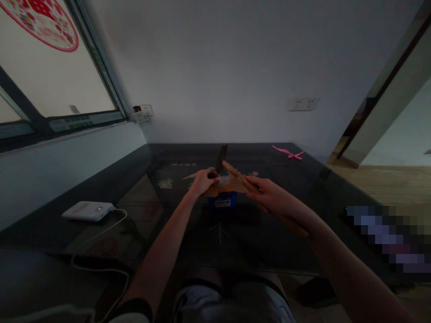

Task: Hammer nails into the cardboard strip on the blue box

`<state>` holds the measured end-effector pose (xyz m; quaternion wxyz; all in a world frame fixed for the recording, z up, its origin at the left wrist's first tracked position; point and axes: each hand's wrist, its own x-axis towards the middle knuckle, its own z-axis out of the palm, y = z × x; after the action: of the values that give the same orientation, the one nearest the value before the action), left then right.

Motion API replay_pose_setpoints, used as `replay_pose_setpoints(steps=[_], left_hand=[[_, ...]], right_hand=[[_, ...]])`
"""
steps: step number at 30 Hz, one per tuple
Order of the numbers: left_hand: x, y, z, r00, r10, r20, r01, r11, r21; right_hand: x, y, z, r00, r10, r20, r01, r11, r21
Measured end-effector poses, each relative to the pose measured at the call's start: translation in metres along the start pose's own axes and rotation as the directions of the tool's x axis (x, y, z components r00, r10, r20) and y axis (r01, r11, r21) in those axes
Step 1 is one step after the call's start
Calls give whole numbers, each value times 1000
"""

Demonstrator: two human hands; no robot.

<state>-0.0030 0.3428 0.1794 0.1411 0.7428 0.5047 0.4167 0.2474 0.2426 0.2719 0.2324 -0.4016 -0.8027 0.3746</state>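
My left hand is closed around the dark handle of a tool whose flat blade sticks up behind it. My right hand grips a long wooden stick that slants up to the left. Between the two hands sits an orange-brown mesh-like piece, resting over a small blue container on the dark glass table. Both hands meet above that container near the table's middle.
A white device with a white cable lies at the left of the table. A pink ribbon-like object lies far right near the wall. Wall sockets, a window at left, an open doorway at right. Small chips lie around the container.
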Motion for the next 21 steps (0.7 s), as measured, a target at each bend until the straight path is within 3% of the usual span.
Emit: replay_pose_setpoints(steps=[6,11,15,18,21], left_hand=[[-2,3,1,999,33,-43,-32,999,21],[2,4,0,997,66,29,-66,998,-2],[4,13,-8,995,81,60,-80,997,-22],[-4,30,-22,991,133,-24,-131,989,69],[-28,53,-35,970,191,-153,-161,969,190]], right_hand=[[-5,28,11,999,36,-21,-29,964,263],[-7,65,31,987,27,-157,64,835,547],[-6,80,42,963,38,-267,157,726,670],[-6,85,42,949,56,-311,193,677,710],[-7,88,39,943,59,-327,212,650,730]])
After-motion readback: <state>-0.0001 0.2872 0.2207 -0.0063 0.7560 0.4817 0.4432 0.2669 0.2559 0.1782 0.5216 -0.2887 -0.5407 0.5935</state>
